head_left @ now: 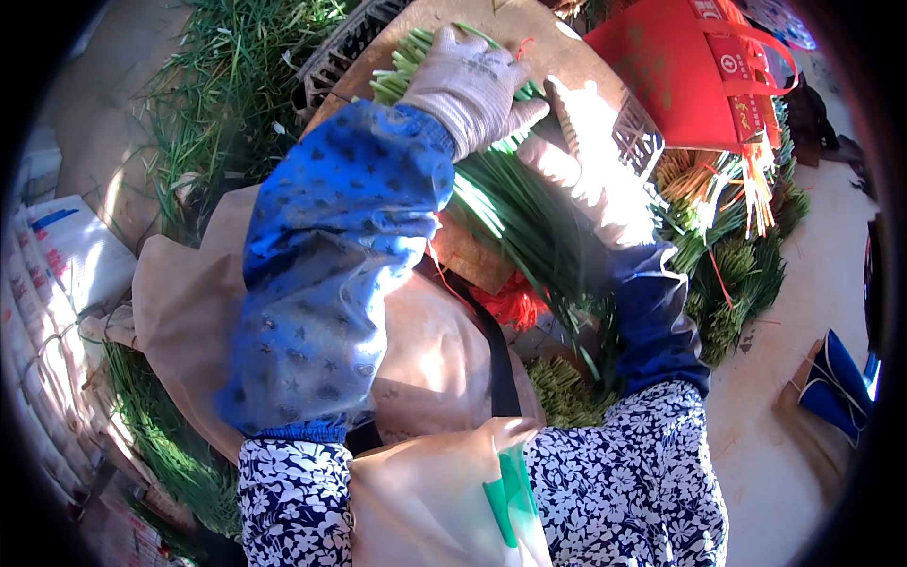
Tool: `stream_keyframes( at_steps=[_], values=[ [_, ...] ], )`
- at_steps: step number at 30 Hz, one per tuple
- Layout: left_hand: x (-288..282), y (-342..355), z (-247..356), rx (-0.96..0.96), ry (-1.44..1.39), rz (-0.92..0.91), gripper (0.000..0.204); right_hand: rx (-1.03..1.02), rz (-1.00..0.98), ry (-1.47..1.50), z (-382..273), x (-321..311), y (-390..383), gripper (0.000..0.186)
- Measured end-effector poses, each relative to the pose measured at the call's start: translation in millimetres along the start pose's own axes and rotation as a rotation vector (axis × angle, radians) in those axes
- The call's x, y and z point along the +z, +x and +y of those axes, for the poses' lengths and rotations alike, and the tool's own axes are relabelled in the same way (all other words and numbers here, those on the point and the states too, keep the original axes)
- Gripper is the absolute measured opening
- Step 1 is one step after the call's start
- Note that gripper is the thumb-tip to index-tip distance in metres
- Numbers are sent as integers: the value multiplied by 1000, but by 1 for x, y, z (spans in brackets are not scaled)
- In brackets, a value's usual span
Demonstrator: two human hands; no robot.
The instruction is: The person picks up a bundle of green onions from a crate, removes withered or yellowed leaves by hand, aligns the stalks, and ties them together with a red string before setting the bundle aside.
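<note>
A bunch of long green stems (pixel 520 208) lies slantwise over a brown board (pixel 378 57), its pale cut ends at the upper left. My left hand (pixel 463 83), in a whitish knit glove, grips the bunch from above near those ends. The fingers wrap over the stems, and the thumb points right. Beside the bunch on the right is my gloved right hand (pixel 590 170), washed out by sunlight. Its thumb and a forefinger stand apart, and no held thing shows between them. A thin red tie (pixel 525 45) shows just past my left fingers.
A red bag (pixel 661 76) stands at the upper right, above orange strips (pixel 756 189) and stacked green bunches (pixel 746 274). Loose green leaves (pixel 227 85) cover the upper left. Red string (pixel 515 302) lies below the board. A blue shoe-like thing (pixel 841 378) is far right.
</note>
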State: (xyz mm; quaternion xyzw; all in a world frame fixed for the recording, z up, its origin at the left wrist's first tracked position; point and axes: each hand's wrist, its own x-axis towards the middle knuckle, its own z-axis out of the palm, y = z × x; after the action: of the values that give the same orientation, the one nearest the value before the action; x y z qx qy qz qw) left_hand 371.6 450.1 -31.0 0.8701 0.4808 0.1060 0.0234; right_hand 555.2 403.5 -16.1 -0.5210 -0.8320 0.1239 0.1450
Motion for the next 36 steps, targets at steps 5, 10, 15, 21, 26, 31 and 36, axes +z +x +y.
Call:
stream_keyframes(
  at_steps=[5, 10, 15, 21, 26, 31, 36],
  values=[
    [5, 7, 12, -44, -107, 105, 37, 52, -12, -48, -10, -7, -3, 117],
    [-29, -51, 14, 78, -162, 553, 25, 40, -44, -11, -15, -1, 0, 122],
    [-49, -113, 36, 247, -139, 490, 19, 87, -56, -22, -10, -5, -3, 126],
    [-6, -128, 76, 85, -32, -260, 14, 43, 14, -121, -1, -5, -3, 127],
    [11, -128, 80, 179, -9, -336, 12, 74, 19, -73, 10, 3, -5, 128],
    [-47, -133, 85, 361, -335, -289, 9, 107, 26, -11, 21, 3, -6, 128],
    [-150, -137, 38, 75, -880, -217, 20, 128, 8, -1, 26, 12, -5, 128]
  ],
)
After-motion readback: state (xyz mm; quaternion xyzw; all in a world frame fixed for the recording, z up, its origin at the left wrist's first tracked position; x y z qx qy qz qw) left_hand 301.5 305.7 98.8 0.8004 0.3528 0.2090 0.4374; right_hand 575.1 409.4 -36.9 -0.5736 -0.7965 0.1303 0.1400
